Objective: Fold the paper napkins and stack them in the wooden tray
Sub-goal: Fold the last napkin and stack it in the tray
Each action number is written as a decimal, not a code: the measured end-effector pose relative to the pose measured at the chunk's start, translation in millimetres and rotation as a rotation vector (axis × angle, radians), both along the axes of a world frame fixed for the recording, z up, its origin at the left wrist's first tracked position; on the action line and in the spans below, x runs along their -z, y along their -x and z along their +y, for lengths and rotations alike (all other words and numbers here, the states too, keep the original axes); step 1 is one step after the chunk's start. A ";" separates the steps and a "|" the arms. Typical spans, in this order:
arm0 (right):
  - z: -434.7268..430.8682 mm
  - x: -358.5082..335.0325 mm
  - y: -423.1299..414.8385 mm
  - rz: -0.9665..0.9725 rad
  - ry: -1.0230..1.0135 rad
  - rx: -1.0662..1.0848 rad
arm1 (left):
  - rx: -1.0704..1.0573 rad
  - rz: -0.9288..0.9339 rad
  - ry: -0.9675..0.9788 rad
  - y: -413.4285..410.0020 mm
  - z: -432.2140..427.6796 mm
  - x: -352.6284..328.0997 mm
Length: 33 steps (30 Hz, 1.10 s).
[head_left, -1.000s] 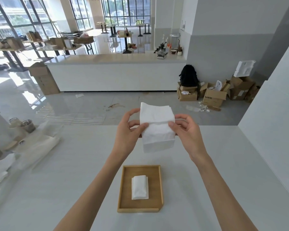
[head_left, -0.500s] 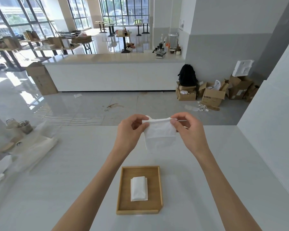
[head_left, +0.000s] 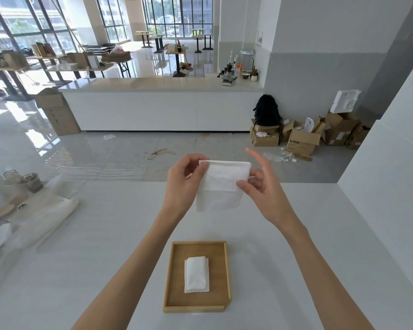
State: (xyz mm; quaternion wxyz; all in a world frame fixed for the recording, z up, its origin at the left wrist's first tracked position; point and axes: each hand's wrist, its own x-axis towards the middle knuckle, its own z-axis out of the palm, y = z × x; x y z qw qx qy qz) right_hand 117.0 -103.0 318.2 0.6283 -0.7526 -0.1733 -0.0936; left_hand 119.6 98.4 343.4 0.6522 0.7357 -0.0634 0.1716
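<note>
**Head view: second napkin mid-fold, one already in the tray**

Head view, centre of the frame — a white paper napkin [head_left: 221, 184] hangs in the air above the tabletop [head_left: 105, 246], held up between both hands. The left hand [head_left: 185, 184] has a narrow grip pinched on the napkin's upper left corner. The right hand [head_left: 260, 184] holds the right edge between thumb and a lower finger, while its index finger points up and away, clear of the paper. The napkin looks folded at least once: its top edge is a crease and a fainter line crosses its lower half.

Low in the frame, just below the hands, sits the wooden tray [head_left: 221, 303] on the tabletop. One folded napkin [head_left: 197, 274] lies flat inside it, a little left of centre — so by my reading one piece is finished and the stack has only begun.

Left to do: narrow the held napkin to match the one in the tray, then lay it on top. At the left edge of the frame, loose white sheets and plastic wrap [head_left: 41, 217] may be further supply, though I cannot tell how many napkins remain.
</note>
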 end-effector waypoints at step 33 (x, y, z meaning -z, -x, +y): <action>-3.6 -12.3 -0.3 0.010 0.141 0.249 | 0.193 0.145 -0.186 -9.7 -1.5 24.3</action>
